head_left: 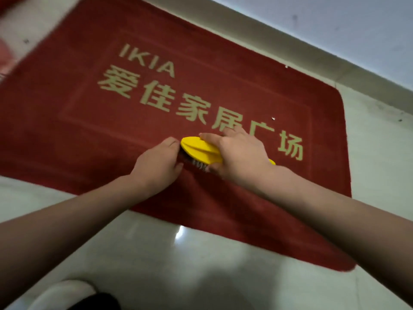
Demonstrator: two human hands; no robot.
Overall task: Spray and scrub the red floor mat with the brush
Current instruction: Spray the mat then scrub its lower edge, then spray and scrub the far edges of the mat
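Both hands (240,153) on yellow brush (201,152), bristles down on red mat (89,121).

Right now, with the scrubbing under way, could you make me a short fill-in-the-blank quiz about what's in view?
1. The brush has a ____ plastic back.
2. The mat being scrubbed is ____ with pale lettering.
3. The right hand grips the brush from above, while the ____ hand steadies its end.

Missing words: yellow; red; left

Glossy pale floor, light wall

Tiled floor (183,269) is reflecting a bright light patch near centre; beige skirting (279,54) is running along the far wall (335,21).
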